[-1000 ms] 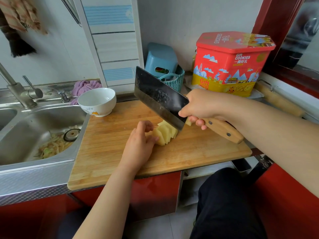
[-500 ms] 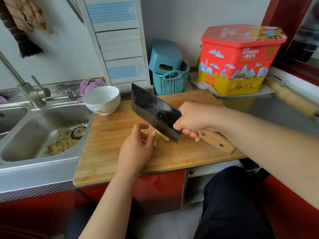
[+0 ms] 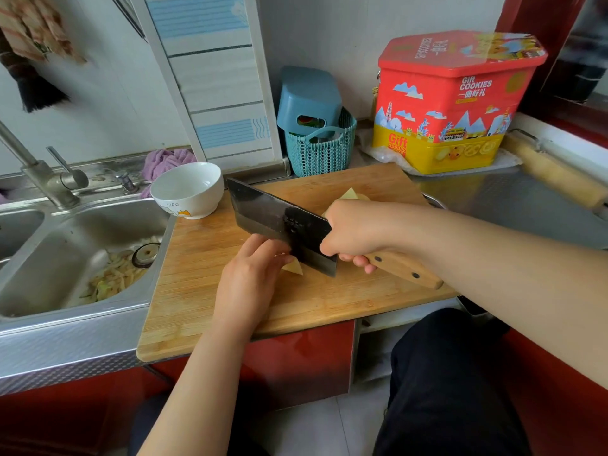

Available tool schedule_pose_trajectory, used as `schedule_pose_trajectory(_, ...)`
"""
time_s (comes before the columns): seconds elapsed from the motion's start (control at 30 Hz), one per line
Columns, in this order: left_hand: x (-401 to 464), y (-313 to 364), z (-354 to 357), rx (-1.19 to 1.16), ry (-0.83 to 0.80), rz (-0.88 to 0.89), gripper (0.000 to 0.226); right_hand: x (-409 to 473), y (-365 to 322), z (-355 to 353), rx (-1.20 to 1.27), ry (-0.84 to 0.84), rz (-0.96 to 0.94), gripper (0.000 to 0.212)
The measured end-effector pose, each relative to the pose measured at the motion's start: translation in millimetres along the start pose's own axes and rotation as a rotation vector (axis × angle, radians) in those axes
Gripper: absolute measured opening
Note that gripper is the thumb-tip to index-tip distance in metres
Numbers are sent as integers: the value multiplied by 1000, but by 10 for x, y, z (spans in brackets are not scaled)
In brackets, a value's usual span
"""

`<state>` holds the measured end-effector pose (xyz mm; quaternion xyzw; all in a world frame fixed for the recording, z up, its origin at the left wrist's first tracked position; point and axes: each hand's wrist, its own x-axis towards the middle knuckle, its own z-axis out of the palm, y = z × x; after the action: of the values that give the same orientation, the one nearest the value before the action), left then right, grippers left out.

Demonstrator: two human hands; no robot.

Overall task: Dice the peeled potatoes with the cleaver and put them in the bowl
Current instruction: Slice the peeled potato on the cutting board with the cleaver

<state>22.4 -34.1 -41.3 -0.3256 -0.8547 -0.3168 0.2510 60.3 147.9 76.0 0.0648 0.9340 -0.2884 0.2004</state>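
On the wooden cutting board (image 3: 204, 291) my right hand (image 3: 358, 232) grips the wooden handle of the dark cleaver (image 3: 279, 222). Its edge is down on a pale yellow potato piece (image 3: 293, 267). My left hand (image 3: 253, 278) lies over that piece from the left and holds it against the blade, hiding most of it. More cut potato (image 3: 351, 195) shows on the board just beyond my right hand. The white bowl (image 3: 187, 189) stands at the board's far left corner, and I see nothing inside it.
A steel sink (image 3: 65, 258) with peelings around its drain lies left of the board, with a tap (image 3: 42, 172) behind it. At the back stand a teal basket (image 3: 319, 149) and a red and yellow cookie tin (image 3: 450, 103). A rolling pin (image 3: 552, 172) lies far right.
The cleaver has come down from its raised position onto the potato. My left hand has stayed on the piece, which now shows much less. The view has tilted down slightly.
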Motion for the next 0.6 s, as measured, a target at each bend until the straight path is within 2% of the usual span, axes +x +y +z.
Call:
schedule_pose_trajectory(0.23, 27, -31, 33, -48, -35, 7, 9, -94, -86, -84, -46, 24, -58, 18)
schedule_pose_trajectory(0.6, 60, -19, 41, -56, -54, 23, 16, -128, -78, -114, 7, 2, -20, 14)
